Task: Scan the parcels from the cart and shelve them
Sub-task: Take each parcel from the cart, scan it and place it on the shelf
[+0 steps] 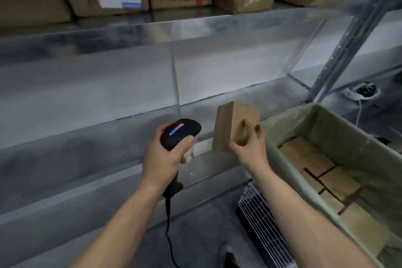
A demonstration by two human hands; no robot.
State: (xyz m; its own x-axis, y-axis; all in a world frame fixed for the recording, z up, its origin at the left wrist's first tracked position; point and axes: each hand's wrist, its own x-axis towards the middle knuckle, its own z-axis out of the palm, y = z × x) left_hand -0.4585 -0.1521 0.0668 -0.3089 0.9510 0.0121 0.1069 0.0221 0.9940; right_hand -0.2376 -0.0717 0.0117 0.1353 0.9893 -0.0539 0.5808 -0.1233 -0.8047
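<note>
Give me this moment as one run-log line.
left hand: grips barcode scanner, light on | right hand: holds small cardboard parcel beside scanner | lined cart: more parcels inside | parcel not yet shelved

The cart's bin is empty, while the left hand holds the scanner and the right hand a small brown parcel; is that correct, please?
Not quite: the head view shows the bin holding several brown parcels. The left hand does hold the scanner, the right hand the small parcel.
</note>
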